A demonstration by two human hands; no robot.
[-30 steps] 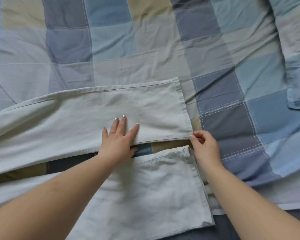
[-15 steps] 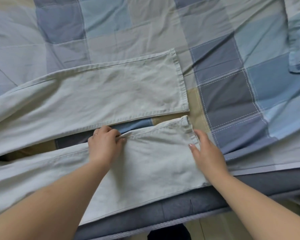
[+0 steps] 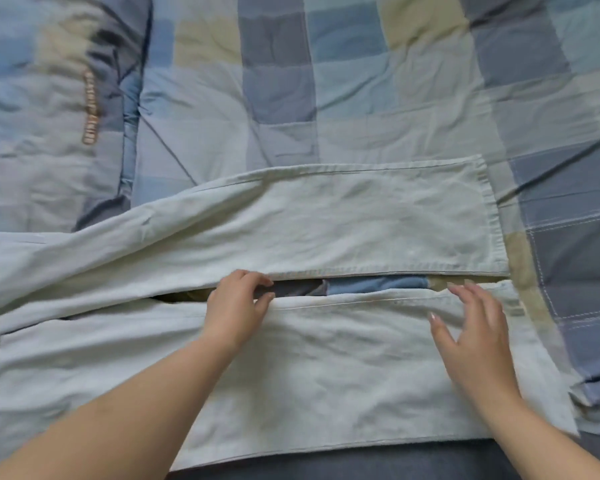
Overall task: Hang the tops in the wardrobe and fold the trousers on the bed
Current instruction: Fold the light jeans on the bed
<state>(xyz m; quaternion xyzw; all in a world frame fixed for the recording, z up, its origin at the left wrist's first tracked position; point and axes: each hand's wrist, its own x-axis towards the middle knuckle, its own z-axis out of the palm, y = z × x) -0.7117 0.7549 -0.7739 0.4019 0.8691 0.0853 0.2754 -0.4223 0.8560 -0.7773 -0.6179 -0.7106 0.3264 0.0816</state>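
Note:
Pale grey-green trousers [image 3: 326,223] lie flat across the bed, legs running left to right with the hems at the right. A narrow gap between the two legs shows the quilt underneath. My left hand [image 3: 238,308] pinches the inner seam edge of the near leg [image 3: 326,372] at that gap. My right hand [image 3: 475,341] lies with spread, straight fingers on the near leg close to its hem, holding nothing. The waist end runs out of view at the left.
A blue, grey and beige checked quilt [image 3: 326,81] covers the bed. A folded section of bedding with an orange label [image 3: 90,109] lies at the far left. The bed's dark edge [image 3: 361,462] runs along the bottom.
My left hand left the far leg and now pinches the near leg's inner edge. My right hand let go of the far hem and spread flat on the near leg.

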